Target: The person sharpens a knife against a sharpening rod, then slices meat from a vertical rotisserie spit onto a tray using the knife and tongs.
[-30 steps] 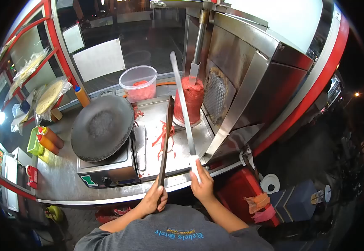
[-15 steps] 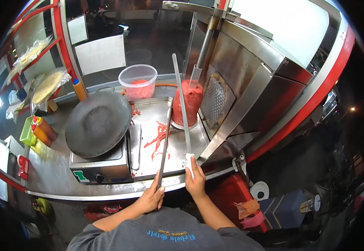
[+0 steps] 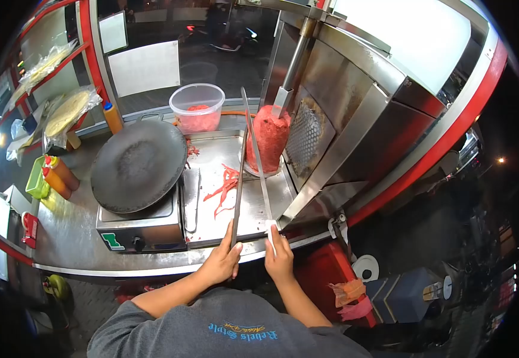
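My right hand (image 3: pixel 279 259) is wrapped round the white handle of a long knife (image 3: pixel 262 173), its thin blade pointing up and away. In my left hand (image 3: pixel 221 264) is a long, dark, narrow metal tool (image 3: pixel 239 194), held upright beside the knife; its exact kind does not show. The upper part of the blade overlaps the left side of a red meat stack (image 3: pixel 271 140) on a vertical spit. Below and left of the stack, red meat strips (image 3: pixel 228 184) lie in a shallow metal tray (image 3: pixel 215 161).
A metal grill (image 3: pixel 355 119) stands right of the meat. At the left, a round dark griddle (image 3: pixel 140 164) sits on a burner. Metal tongs (image 3: pixel 192 200) lie along the tray's left side. Behind are a clear tub (image 3: pixel 197 98) of red meat and an orange bottle (image 3: pixel 113 118); sauce bottles (image 3: pixel 59 179) stand left.
The knife's tip has swung slightly left and lower in view, and the blade now crosses the dark tool near its top. My left hand has shifted slightly up and right. Both hands keep their grip.
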`<control>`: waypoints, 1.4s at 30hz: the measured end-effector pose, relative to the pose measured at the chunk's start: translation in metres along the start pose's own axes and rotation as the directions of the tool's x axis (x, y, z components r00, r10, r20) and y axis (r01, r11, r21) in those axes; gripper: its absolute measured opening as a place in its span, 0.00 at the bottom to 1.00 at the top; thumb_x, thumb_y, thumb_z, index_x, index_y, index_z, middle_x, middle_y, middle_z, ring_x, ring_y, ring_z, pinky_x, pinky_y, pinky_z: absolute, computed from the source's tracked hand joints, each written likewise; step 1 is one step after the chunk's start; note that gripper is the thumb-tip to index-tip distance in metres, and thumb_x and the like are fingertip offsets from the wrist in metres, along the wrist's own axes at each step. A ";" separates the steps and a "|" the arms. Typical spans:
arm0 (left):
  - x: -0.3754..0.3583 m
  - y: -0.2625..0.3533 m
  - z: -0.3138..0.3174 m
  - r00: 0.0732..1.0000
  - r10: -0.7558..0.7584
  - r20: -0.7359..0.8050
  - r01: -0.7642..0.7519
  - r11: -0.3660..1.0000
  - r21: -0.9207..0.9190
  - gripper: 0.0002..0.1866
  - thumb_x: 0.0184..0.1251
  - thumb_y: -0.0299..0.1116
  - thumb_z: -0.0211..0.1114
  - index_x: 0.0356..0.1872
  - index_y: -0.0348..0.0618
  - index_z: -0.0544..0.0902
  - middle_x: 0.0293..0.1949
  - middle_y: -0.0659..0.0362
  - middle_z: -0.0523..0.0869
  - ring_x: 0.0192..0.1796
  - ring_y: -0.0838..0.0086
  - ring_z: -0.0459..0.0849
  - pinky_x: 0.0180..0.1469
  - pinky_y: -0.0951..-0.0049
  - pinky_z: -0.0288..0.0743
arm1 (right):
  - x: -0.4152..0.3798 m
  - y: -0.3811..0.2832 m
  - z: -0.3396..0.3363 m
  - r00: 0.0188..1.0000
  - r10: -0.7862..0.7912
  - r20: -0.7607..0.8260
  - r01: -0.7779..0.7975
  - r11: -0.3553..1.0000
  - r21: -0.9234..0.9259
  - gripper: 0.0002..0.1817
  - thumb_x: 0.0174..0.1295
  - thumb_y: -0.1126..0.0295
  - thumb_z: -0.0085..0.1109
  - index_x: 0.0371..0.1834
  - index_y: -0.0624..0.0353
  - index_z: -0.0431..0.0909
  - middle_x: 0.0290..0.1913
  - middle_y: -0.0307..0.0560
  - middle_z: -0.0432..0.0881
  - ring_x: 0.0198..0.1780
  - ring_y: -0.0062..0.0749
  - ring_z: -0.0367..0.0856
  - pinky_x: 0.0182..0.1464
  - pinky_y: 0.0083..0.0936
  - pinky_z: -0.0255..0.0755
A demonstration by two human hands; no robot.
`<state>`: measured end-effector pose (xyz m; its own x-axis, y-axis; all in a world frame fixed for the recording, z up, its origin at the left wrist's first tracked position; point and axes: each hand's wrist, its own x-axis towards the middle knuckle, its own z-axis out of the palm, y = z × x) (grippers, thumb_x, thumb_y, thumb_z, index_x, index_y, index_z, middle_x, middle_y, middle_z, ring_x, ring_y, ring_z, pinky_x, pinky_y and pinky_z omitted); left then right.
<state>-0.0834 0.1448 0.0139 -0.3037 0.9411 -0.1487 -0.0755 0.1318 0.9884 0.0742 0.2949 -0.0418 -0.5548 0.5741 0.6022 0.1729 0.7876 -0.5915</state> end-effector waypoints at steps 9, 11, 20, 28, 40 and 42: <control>0.017 -0.005 -0.002 0.999 0.046 0.017 -0.045 0.994 -0.098 0.39 0.93 0.40 0.45 0.90 0.56 0.30 0.25 0.60 0.73 0.18 0.75 0.76 0.24 0.70 0.77 | -0.014 0.003 -0.005 0.998 0.034 0.049 -0.032 0.999 -0.039 0.29 0.76 0.76 0.62 0.81 0.56 0.74 0.42 0.59 0.82 0.40 0.55 0.84 0.45 0.43 0.81; 0.027 -0.006 0.002 0.997 0.071 0.011 -0.068 0.983 -0.169 0.38 0.94 0.41 0.43 0.91 0.60 0.32 0.27 0.61 0.72 0.19 0.76 0.74 0.23 0.71 0.76 | 0.023 -0.010 -0.002 0.995 0.043 0.094 -0.036 0.997 -0.071 0.30 0.76 0.75 0.61 0.82 0.55 0.73 0.41 0.58 0.81 0.39 0.57 0.83 0.44 0.44 0.80; 0.014 -0.015 -0.021 0.990 0.023 0.142 0.068 0.793 -0.606 0.33 0.94 0.52 0.44 0.90 0.69 0.43 0.31 0.64 0.69 0.20 0.81 0.67 0.23 0.77 0.70 | -0.098 -0.019 -0.058 0.926 0.269 0.264 -0.314 0.938 0.144 0.32 0.74 0.77 0.65 0.81 0.63 0.72 0.46 0.62 0.88 0.40 0.45 0.88 0.46 0.33 0.81; -0.052 -0.035 -0.022 0.995 -0.030 0.093 0.046 0.984 -0.173 0.38 0.94 0.41 0.44 0.91 0.58 0.32 0.24 0.63 0.68 0.22 0.78 0.71 0.29 0.72 0.74 | 0.007 -0.005 0.006 0.998 0.022 -0.057 -0.018 0.997 0.076 0.29 0.75 0.80 0.62 0.79 0.70 0.72 0.50 0.63 0.86 0.43 0.44 0.85 0.47 0.35 0.80; -0.041 -0.012 -0.012 0.993 -0.090 0.072 0.088 0.996 0.032 0.42 0.92 0.39 0.47 0.90 0.54 0.29 0.28 0.57 0.77 0.22 0.74 0.78 0.30 0.69 0.78 | 0.034 -0.001 0.009 0.999 0.014 -0.038 -0.010 0.993 0.121 0.29 0.74 0.79 0.64 0.78 0.68 0.73 0.49 0.66 0.86 0.45 0.55 0.87 0.50 0.40 0.82; -0.035 -0.006 -0.010 0.996 -0.072 0.059 0.071 0.997 0.024 0.41 0.92 0.39 0.47 0.90 0.54 0.30 0.27 0.58 0.77 0.22 0.73 0.78 0.30 0.68 0.79 | 0.004 0.006 0.004 0.998 0.012 -0.054 -0.006 0.995 0.099 0.29 0.74 0.79 0.65 0.78 0.67 0.74 0.48 0.65 0.86 0.43 0.57 0.86 0.49 0.40 0.82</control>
<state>-0.0823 0.1079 0.0132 -0.2412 0.9458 -0.2173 -0.0741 0.2053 0.9759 0.0695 0.3013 -0.0454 -0.5076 0.5945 0.6236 0.0949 0.7580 -0.6453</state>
